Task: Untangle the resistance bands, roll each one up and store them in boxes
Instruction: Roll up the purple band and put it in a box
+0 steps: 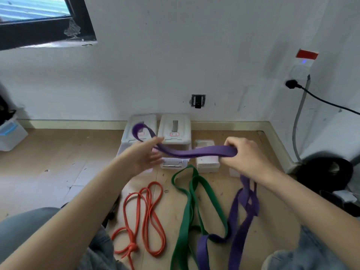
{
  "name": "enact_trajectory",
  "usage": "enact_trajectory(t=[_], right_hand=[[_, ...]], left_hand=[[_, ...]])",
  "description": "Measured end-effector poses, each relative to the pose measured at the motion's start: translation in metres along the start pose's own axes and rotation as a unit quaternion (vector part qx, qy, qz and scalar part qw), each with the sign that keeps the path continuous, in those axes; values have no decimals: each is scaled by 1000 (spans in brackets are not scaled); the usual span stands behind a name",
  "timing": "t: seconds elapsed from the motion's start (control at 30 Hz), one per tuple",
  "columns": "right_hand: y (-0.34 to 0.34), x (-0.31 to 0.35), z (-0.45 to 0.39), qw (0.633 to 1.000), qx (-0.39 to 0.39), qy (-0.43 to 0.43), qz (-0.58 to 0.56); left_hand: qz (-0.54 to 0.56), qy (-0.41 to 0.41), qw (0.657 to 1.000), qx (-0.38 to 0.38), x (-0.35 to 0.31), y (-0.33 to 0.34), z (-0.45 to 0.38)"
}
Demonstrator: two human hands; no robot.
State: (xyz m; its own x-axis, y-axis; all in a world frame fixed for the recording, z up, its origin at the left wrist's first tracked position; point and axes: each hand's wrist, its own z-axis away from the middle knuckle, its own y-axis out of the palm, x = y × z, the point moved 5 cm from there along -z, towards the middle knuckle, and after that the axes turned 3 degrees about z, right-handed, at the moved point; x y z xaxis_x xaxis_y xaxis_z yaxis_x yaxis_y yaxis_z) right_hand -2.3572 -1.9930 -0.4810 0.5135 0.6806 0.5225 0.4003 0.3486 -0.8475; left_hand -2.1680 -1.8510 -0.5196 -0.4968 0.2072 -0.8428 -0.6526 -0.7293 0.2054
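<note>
At about seven o'clock on the floor [48, 152] lies the orange band [148, 215], thin and coiled in loose loops with a knot near its lower end; it looks parked there, out of the way, knot not yet undone.

Above it, near ten o'clock from the frame's centre, the left hand [145, 157] is spread, fingers straight, the purple band [187, 152] passing over its fingertips with a loop standing up behind. It appears to guide the strap, not grip it, probably to keep the end flat for rolling.

At six o'clock the green band [188, 207] runs down the floor, and low in the frame it crosses the purple one, so those two look tangled.

Behind, at twelve o'clock, closed clear boxes [175, 131] wait against the wall [194, 55], a smaller box [206, 158] beside them.

At two o'clock the right hand [247, 156] is curled round the purple band, lifting it so the rest hangs down to the floor.
</note>
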Motion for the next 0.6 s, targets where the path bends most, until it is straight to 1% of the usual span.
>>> enact_trajectory(t=[0.03, 0.07, 0.13, 0.2, 0.23, 0.27, 0.3, 0.33, 0.37, 0.4, 0.43, 0.5, 0.57, 0.6], right_hand=[[-10, 4, -1, 999, -36, -13, 5], [-16, 8, -2, 998, -53, -22, 8], [-18, 15, -2, 998, -41, -40, 14], [-16, 22, -3, 998, -26, -54, 19], [-15, 25, -3, 997, -25, -62, 24], [-13, 30, -3, 997, -22, -72, 34], [-11, 35, -2, 995, -16, -84, 41], [-8, 39, -2, 994, -10, -96, 43], [-6, 42, -1, 993, -8, -108, 42], [-4, 45, 0, 992, -6, -118, 42], [-3, 47, 2, 991, -2, -126, 44], [0, 49, 4, 992, 19, -126, 23], [-1, 45, 4, 992, 54, -110, -39], [-2, 43, 3, 989, 72, -106, -68]], left_hand=[[-91, -11, 996, -15, 9, -5, -3], [-174, -1, 984, -35, 15, -9, -6], [-302, 44, 949, -80, 14, -8, -5], [-356, 101, 922, -116, 5, -2, 4], [-374, 144, 909, -114, 0, 3, 9], [-384, 187, 901, -73, -3, 13, 14], [-377, 212, 902, 8, -3, 26, 20], [-360, 209, 903, 109, 1, 41, 27], [-354, 197, 893, 195, 7, 54, 34], [-365, 200, 876, 243, 12, 63, 39], [-386, 222, 860, 249, 13, 69, 41], [-406, 281, 843, 212, 6, 75, 45], [-419, 318, 828, 195, -1, 80, 50], [-439, 337, 810, 192, -5, 82, 54]])
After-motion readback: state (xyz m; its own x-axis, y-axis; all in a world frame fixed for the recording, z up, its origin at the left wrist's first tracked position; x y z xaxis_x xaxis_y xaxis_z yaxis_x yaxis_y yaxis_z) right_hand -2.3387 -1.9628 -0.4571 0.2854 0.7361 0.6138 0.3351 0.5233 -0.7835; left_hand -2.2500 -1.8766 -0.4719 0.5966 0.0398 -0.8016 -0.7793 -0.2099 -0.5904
